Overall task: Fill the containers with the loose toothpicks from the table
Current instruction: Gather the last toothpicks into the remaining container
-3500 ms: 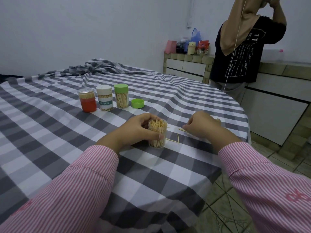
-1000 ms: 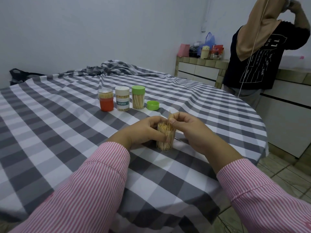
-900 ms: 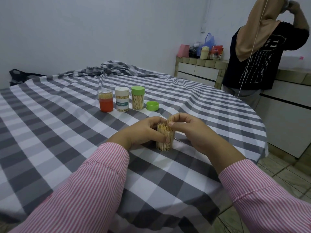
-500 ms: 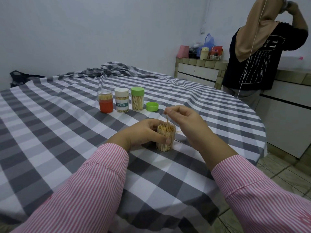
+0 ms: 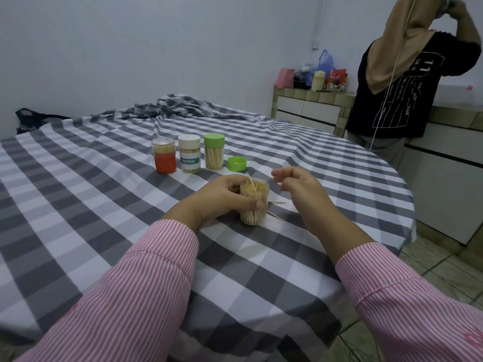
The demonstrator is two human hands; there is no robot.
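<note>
A clear open container (image 5: 254,205) packed with toothpicks stands upright on the checked tablecloth (image 5: 104,205). My left hand (image 5: 222,197) grips it from the left, thumb across its front. One toothpick (image 5: 251,184) sticks up slanted above the rest. My right hand (image 5: 300,190) hovers just right of the container, fingers loosely curled, holding nothing I can see. A few loose toothpicks (image 5: 277,203) lie on the cloth right of the container, partly hidden by my right hand.
Behind stand an orange container (image 5: 164,155), a white labelled one (image 5: 189,157) and a green-capped one (image 5: 213,152), with a loose green lid (image 5: 236,163) beside them. A person (image 5: 423,74) stands at the counter (image 5: 308,103) on the right. The table edge drops off at right.
My right hand picked toothpicks off the cloth, brought them to the container's mouth, let go and has drawn back to the right. My left hand kept its grip on the container.
</note>
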